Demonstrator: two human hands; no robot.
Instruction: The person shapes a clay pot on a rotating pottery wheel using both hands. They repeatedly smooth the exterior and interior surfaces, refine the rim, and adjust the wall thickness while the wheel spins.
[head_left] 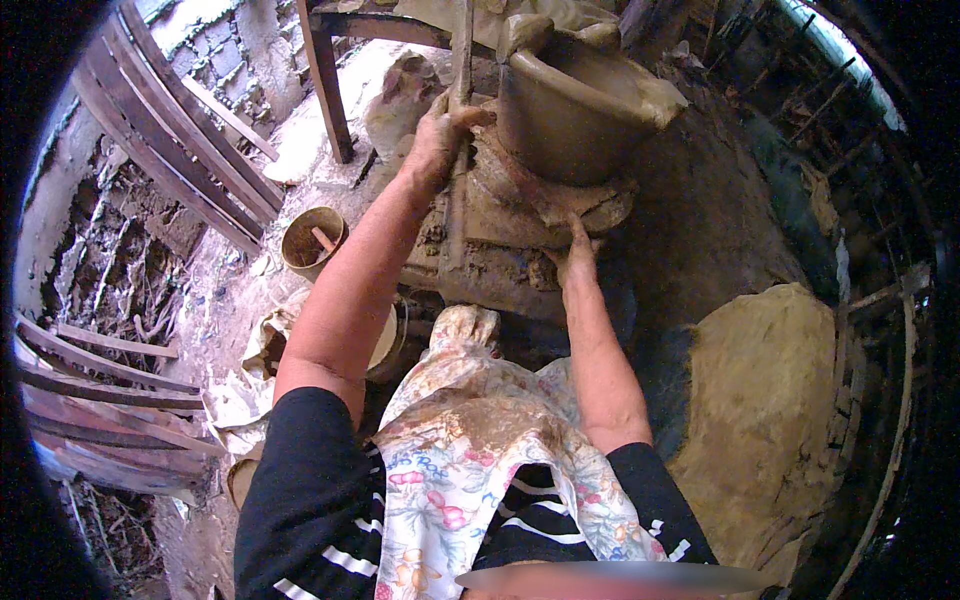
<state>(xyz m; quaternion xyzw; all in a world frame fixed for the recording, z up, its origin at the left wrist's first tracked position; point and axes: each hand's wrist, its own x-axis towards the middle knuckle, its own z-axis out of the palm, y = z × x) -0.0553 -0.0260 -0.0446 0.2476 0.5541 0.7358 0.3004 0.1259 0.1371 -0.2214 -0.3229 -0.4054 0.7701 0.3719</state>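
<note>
A large wet clay pot (pixel 560 125) with a thick, wide rim stands tilted on a clay-covered base (pixel 600 212). Lumps of clay sit on its far rim. At the pot's left side, my left hand (pixel 437 142) is closed around an upright wooden pole (pixel 456 215), its thumb reaching across toward the pot. Below the pot, my right hand (pixel 577 262) grips the near edge of the base, with one finger up over the edge and the others partly hidden. Both my arms stretch forward over a clay-stained floral apron (pixel 480 425).
Left of my arm stands a small bucket (pixel 313 242) with a reddish stick in it. A second container (pixel 388 345) is partly behind my forearm. Wooden slats (pixel 175 125) lean at the left. A wooden table leg (pixel 325 90) stands beyond. A tan sack-like sheet (pixel 760 400) lies at right.
</note>
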